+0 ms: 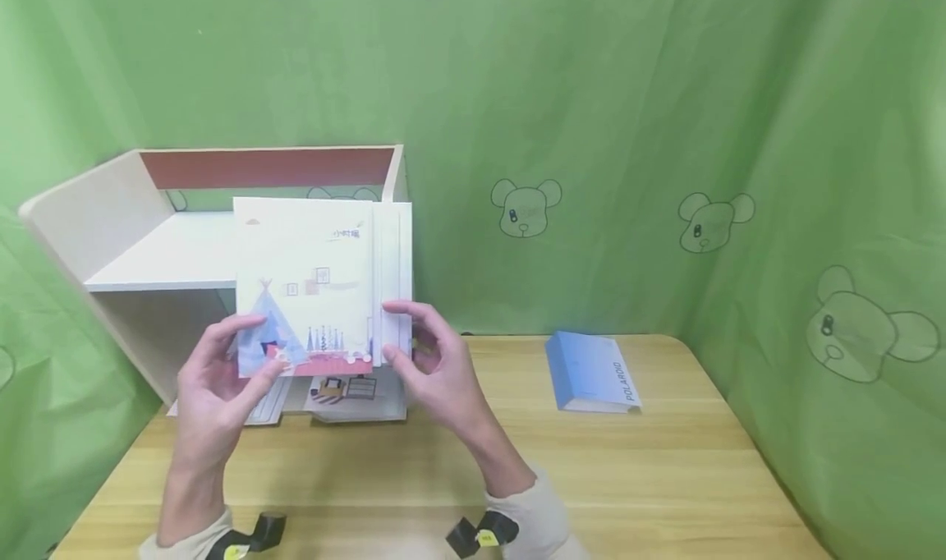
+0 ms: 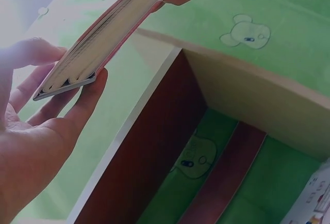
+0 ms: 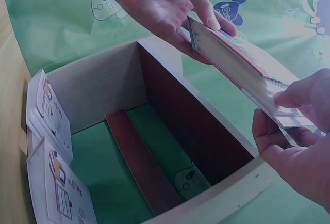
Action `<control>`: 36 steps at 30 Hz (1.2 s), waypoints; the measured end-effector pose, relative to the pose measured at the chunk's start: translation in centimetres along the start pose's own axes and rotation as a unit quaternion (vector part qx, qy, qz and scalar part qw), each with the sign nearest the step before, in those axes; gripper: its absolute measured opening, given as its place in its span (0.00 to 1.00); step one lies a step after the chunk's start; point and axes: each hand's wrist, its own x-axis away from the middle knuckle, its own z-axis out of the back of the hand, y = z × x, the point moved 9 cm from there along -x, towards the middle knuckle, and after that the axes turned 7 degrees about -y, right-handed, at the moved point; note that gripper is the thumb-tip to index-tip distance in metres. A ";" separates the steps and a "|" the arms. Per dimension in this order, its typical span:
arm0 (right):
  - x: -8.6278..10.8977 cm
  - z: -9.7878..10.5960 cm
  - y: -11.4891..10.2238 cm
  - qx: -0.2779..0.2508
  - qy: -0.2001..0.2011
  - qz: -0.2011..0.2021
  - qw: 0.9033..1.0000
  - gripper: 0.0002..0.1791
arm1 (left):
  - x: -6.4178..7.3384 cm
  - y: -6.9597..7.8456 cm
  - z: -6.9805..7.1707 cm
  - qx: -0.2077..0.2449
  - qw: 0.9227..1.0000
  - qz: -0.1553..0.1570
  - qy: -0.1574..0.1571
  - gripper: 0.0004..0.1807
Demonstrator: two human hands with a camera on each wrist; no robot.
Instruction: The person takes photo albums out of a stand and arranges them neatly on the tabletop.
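Both hands (image 1: pixel 218 383) (image 1: pixel 443 367) pinch an illustrated book (image 1: pixel 306 252); a blue POLAROID book (image 1: pixel 591 371) lies on the table (image 1: pixel 628 470).

hnds (image 1: pixel 216 383) (image 1: pixel 441 367): 2 | bks (image 1: pixel 318 252) (image 1: pixel 270 404) (image 1: pixel 356 397) (image 1: pixel 594 373): 4 | shlf (image 1: pixel 170 252): 1 | tbl (image 1: pixel 628 478): 1 | wrist cams (image 1: pixel 269 530) (image 1: pixel 461 538): 2

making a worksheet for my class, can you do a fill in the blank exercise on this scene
Of the left hand and right hand, both gripping the pale book, the ____ one is nearer the blue book.
The word printed on the blue book is ____.
The curtain behind the shelf is mostly ____.
Missing words: right; POLAROID; green.
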 end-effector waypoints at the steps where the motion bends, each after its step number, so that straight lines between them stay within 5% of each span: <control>1: 0.1 0.3 0.0 0.000 0.002 -0.001 1.000 0.28 | -0.1 -0.1 -0.3 -0.004 1.000 -0.001 -0.003 0.33; 20: 2.4 5.2 -0.3 0.012 0.024 0.005 1.000 0.27 | -0.6 -2.4 -4.9 -0.035 0.999 0.012 -0.039 0.31; 36: 4.3 8.9 -1.1 0.021 0.051 0.020 0.998 0.29 | -1.4 -4.3 -8.6 -0.008 0.999 0.016 -0.044 0.30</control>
